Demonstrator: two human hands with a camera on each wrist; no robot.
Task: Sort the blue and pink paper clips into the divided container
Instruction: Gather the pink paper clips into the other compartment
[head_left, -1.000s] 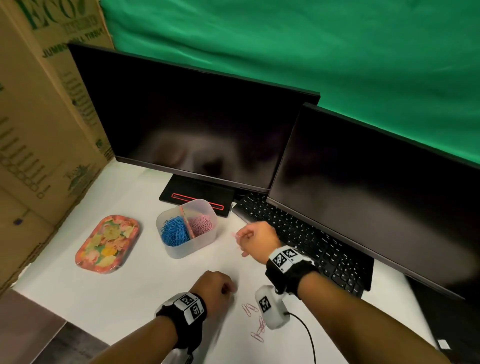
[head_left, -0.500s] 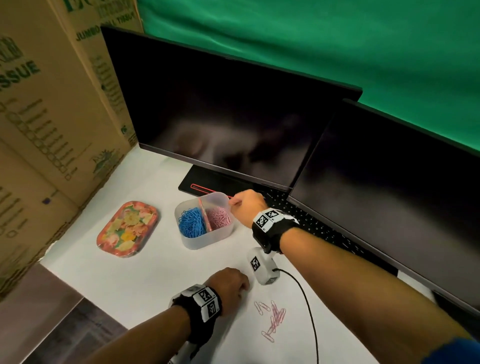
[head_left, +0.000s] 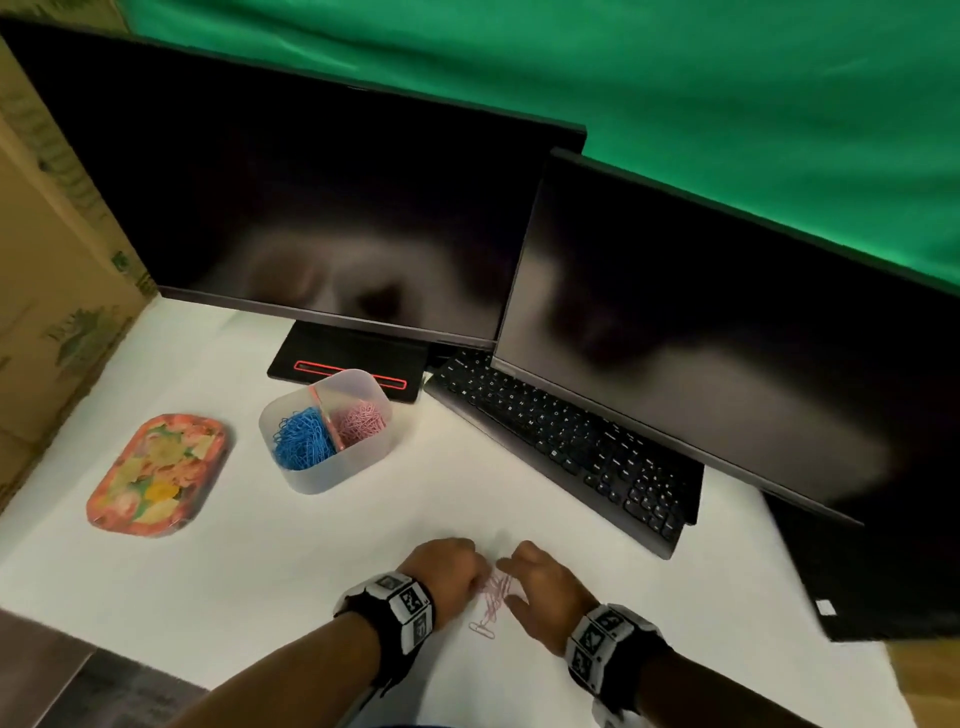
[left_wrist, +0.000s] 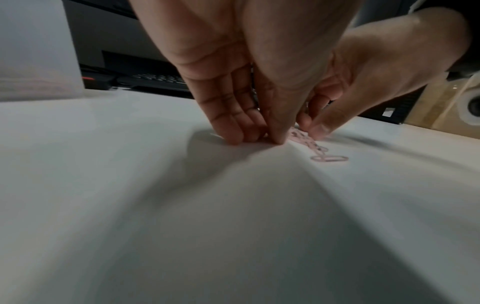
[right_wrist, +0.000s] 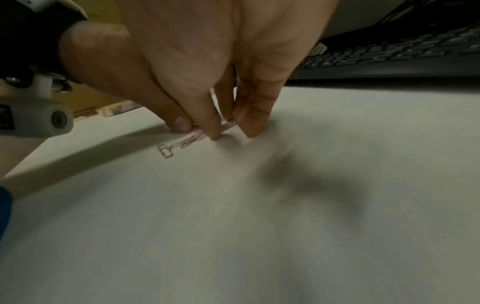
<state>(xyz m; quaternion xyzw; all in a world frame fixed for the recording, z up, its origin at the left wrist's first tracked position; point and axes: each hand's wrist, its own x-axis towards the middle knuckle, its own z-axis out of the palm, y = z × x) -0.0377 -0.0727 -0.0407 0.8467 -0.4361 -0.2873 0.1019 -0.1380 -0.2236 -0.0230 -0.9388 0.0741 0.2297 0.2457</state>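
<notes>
The clear divided container (head_left: 332, 480) stands mid-table, with blue paper clips (head_left: 304, 439) in its left half and pink paper clips (head_left: 361, 421) in its right half. Several loose pink clips (head_left: 493, 597) lie near the table's front edge between my two hands. My left hand (head_left: 447, 571) sets its straight fingertips (left_wrist: 233, 133) and thumb on the table at the left of the pile (left_wrist: 311, 144). My right hand (head_left: 535, 582) pinches some of the clips (right_wrist: 192, 137) between thumb (right_wrist: 211, 129) and fingers. One clip (right_wrist: 165, 152) lies apart, nearer me.
A flowered tray (head_left: 156, 473) lies left of the container. Two dark monitors (head_left: 322, 218) and a black keyboard (head_left: 561, 441) fill the back and right. A cardboard box (head_left: 52, 260) walls the left side. The table's front edge (head_left: 156, 670) is just behind my wrists.
My right hand has come back from the container's pink half to the loose pink clips at the front. My left hand has stayed by the pile.
</notes>
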